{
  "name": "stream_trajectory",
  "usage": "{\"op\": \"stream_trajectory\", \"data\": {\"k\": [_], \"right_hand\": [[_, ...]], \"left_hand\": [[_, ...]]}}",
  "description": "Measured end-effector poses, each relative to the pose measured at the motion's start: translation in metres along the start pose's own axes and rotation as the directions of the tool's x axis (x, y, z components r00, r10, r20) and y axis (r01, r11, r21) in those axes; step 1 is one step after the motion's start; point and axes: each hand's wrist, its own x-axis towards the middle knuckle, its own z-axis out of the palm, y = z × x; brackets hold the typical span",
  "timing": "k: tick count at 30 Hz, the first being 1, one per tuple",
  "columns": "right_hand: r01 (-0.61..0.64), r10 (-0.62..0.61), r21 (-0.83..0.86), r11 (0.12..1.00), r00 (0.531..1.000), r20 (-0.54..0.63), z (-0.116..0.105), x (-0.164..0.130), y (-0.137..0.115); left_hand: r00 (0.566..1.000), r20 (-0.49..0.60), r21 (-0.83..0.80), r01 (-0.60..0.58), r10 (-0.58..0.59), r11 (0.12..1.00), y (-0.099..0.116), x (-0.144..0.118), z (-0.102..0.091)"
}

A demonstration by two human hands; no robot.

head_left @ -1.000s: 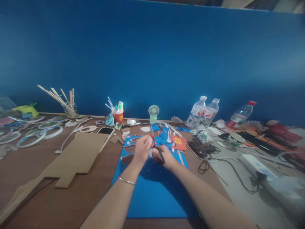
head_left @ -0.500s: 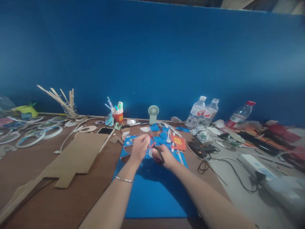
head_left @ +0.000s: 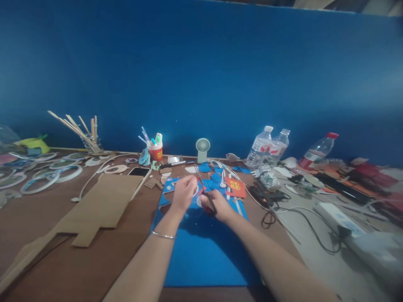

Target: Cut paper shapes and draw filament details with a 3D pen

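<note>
I'm cutting w/ scissors in my right hand, fingers curled thru the dark handles, blades pointing up & away from me. My left hand is pinching a small pale paper piece right at the blades, thumb & fingers pressed together on it. Both hands are hovering just above the blue sheet lying flat on the table in front of me. Can't tell if the blades are apart or closed, too small & blurry.

Step in hand, as I'm judging it: mid-cut, trimming round the small piece. Next move is probably calling for turning the piece w/ my left while closing the blades along the edge, keeping fingertips clear of the steel.

Nearby: red card just beyond my right hand, cardboard cutout off to the left, mini fan & pen cup near the blue wall.
</note>
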Motion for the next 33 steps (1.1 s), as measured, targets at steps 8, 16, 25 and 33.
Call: {"op": "stream_trajectory", "data": {"k": [8,16,25,33], "right_hand": [[-0.006,0.006,-0.016,1.000,1.000,0.011,0.0003,0.0005,0.0025],[-0.004,0.005,-0.039,0.999,1.000,0.029,-0.0012,0.0003,-0.0017],[0.014,-0.011,-0.070,0.997,0.999,0.043,-0.0033,-0.0005,0.0009],[0.011,-0.008,-0.092,0.996,0.999,0.032,-0.0041,-0.0008,0.0001]], "left_hand": [[1.000,-0.014,-0.003,0.008,-0.008,1.000,-0.0021,0.0018,-0.0014],[0.999,-0.033,0.023,-0.005,0.006,1.000,-0.0007,0.0033,-0.0040],[0.998,-0.055,0.046,-0.009,0.012,0.999,0.0023,0.0047,-0.0035],[0.998,-0.065,0.048,-0.019,0.022,0.999,-0.0008,0.0054,-0.0030]]}}
